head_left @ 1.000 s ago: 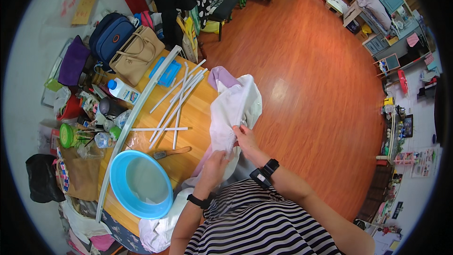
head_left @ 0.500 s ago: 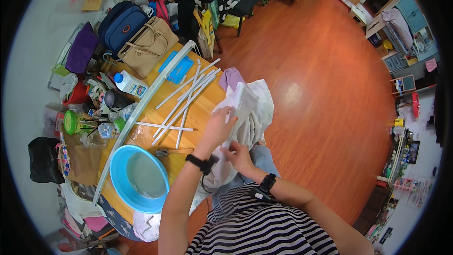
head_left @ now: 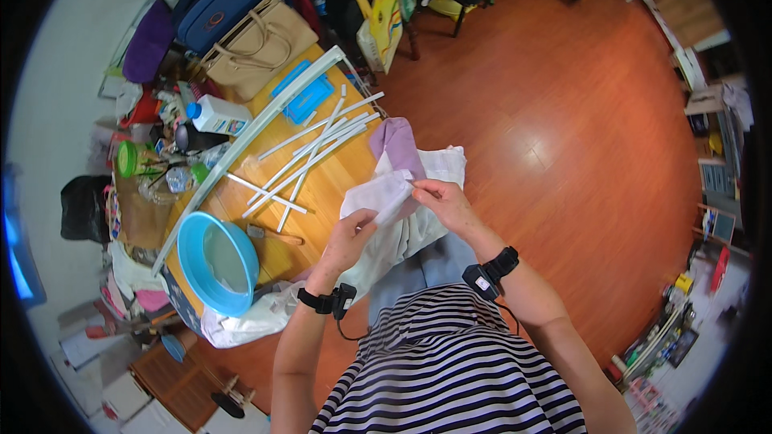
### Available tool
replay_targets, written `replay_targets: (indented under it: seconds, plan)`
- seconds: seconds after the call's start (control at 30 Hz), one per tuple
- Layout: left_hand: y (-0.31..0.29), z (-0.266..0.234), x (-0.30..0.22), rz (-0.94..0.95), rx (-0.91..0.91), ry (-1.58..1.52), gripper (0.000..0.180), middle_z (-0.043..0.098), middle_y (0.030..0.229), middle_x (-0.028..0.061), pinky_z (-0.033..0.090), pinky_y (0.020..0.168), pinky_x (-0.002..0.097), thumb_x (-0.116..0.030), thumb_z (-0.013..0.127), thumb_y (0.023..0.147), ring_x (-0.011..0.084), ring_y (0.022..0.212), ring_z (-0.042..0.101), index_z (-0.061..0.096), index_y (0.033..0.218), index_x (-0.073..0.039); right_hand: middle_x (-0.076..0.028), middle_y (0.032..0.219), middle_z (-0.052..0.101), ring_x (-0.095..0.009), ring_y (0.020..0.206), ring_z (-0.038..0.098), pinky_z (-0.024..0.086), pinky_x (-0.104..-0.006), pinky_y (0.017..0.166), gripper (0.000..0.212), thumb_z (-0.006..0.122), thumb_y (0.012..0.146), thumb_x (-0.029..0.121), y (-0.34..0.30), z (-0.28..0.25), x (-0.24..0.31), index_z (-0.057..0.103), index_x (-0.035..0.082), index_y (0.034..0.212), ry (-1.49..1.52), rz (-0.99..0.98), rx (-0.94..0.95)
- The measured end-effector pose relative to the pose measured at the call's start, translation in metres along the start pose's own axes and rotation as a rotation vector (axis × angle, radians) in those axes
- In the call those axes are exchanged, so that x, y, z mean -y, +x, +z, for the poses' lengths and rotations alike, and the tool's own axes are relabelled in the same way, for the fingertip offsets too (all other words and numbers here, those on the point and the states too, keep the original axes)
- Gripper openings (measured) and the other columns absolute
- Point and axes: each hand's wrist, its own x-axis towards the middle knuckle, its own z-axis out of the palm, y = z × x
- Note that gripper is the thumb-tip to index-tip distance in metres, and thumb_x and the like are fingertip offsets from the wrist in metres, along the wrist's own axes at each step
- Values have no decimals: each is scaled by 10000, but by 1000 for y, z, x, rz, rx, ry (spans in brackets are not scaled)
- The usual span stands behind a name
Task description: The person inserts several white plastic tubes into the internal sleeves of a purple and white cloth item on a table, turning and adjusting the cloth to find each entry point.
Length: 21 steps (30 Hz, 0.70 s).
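My left hand [head_left: 344, 244] and right hand [head_left: 447, 205] pinched the cloth [head_left: 372, 194]; a slackened grip could have dropped it to the floor [head_left: 547, 112].

A person's bare left arm [head_left: 296, 354] rises almost straight up from the lower edge, while the bare right arm [head_left: 535, 305] slants up and leftward from the lower right. The hands are near each other in front of the body but do not touch: the left hand [head_left: 346, 243], slightly lower, has its fingers drawn together, and the right hand [head_left: 447, 205] points leftward, its fingertips [head_left: 420, 186] pinched.
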Motion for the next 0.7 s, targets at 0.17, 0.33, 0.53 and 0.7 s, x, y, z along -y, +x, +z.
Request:
replay_targets:
  seconds: [0.17,0.33,0.53,0.7]
  plan:
    - [-3,13,-7,-60,-129,-20,221,701,919,87,510,784,287,-121,660,938,157,847,645,674,1118,6,12,962,692,-62,879,610,488,-225,796,151,687,942,87,10,-18,4,716,-17,1048,77,103,129]
    - [6,27,-8,-42,-209,-4,221,717,946,137,527,821,306,-130,701,907,202,895,683,684,1069,20,10,948,687,-70,851,615,498,-234,767,150,695,936,93,20,-28,9,716,-4,1049,155,207,188]
    - [18,39,-6,180,-296,32,177,684,898,138,523,752,342,-123,722,868,287,834,664,710,1003,-9,12,903,673,-67,802,598,487,-228,719,113,717,922,96,22,-26,13,712,11,996,212,315,186]
    - [26,45,-12,283,-278,103,121,639,829,111,484,665,351,-77,725,862,262,748,620,722,954,1,16,890,669,-66,799,595,484,-221,725,81,733,897,69,23,-13,7,708,23,958,109,298,304]
